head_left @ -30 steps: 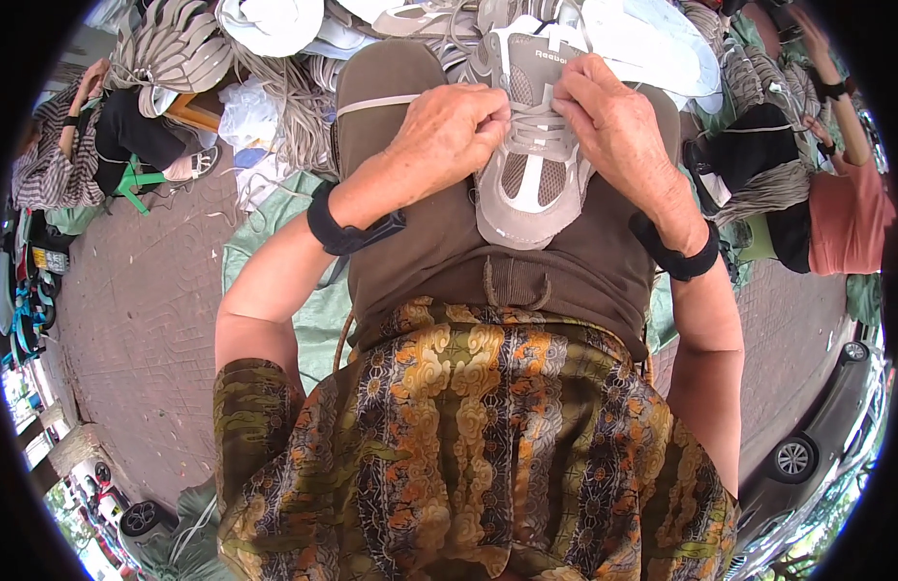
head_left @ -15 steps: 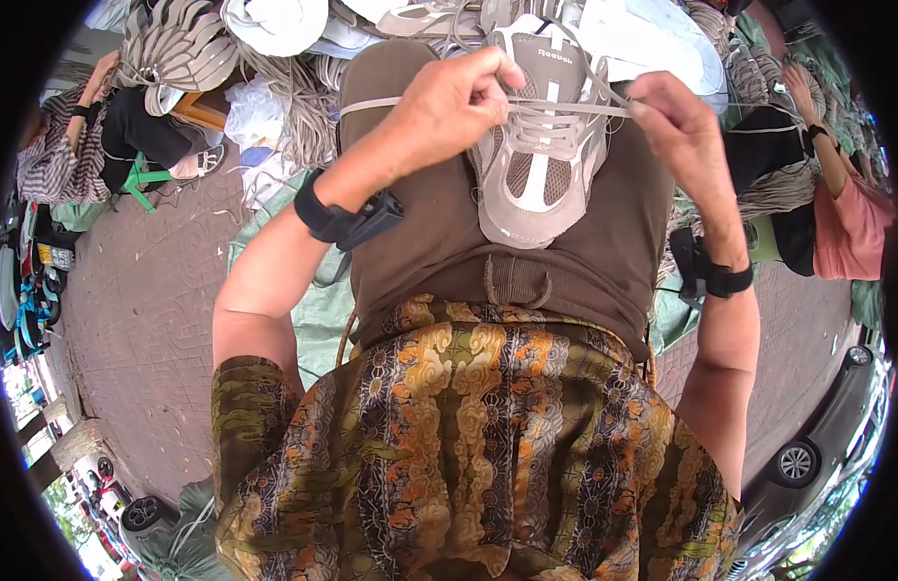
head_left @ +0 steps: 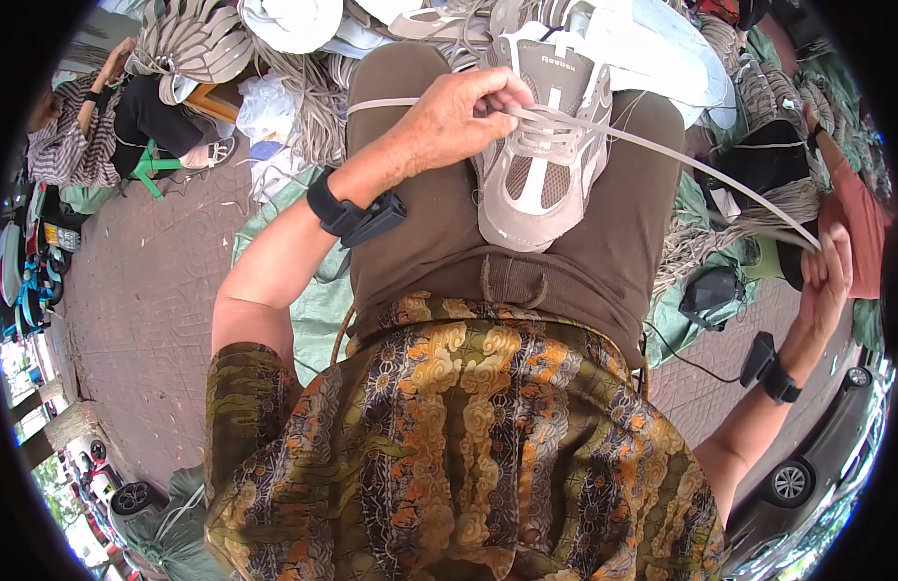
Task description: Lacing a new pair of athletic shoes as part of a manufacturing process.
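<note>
A beige and white sneaker (head_left: 534,219) rests on my lap between my thighs, its toe toward me. Its flat beige shoelace (head_left: 705,168) runs taut from the eyelets out to the far right. There my right hand (head_left: 828,269) pinches the lace, its arm stretched out. My left hand (head_left: 468,114) is at the left side of the laced part, thumb and fingers closed on the lace there. Another stretch of lace lies over my left thigh.
Bundles of beige laces (head_left: 318,131) and white pieces (head_left: 652,48) lie beyond my knees. One person in a striped shirt (head_left: 61,145) sits at left near a green stool (head_left: 151,172); another in a pink top (head_left: 851,228) sits at right. A dark car (head_left: 807,474) stands at lower right.
My right hand has moved from beside the sneaker far out to the right and toward me, drawing the lace out long. My left hand has shifted slightly right and down over the lacing.
</note>
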Motion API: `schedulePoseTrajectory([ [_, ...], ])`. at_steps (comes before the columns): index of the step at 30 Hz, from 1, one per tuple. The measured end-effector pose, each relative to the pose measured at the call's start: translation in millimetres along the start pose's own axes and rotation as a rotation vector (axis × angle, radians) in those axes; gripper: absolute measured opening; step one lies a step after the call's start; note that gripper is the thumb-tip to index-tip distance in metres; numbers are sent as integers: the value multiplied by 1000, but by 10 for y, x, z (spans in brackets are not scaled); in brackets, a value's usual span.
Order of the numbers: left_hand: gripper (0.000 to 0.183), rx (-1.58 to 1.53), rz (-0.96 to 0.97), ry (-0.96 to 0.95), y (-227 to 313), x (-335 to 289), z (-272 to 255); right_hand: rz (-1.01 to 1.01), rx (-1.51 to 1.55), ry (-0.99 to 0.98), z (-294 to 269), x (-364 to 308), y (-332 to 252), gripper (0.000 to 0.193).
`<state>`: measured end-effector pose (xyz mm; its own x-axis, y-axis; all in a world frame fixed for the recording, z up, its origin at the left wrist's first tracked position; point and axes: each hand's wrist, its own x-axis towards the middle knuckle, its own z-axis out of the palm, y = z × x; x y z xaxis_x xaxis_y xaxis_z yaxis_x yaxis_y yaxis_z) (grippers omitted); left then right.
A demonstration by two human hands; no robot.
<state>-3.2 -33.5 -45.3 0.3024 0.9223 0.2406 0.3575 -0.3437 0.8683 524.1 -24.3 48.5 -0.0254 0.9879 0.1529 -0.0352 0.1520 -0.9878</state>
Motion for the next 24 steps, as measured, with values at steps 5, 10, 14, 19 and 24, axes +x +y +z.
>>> schedulePoseTrajectory([
  [5,30,373,254,161,41,27,101,17,-4,83,-489,162,101,15],
  [10,39,598,395,162,24,41,192,46,-138,130,-985,894,589,15],
  [14,40,580,374,205,14,-20,136,158,-471,68,-482,1012,1202,20],
  [19,25,813,328,64,-220,-205,-222,28,-914,-298,402,633,1244,43],
  [24,25,1052,369,50,-187,-280,-555,-432,-1244,-200,1353,230,1030,42],
])
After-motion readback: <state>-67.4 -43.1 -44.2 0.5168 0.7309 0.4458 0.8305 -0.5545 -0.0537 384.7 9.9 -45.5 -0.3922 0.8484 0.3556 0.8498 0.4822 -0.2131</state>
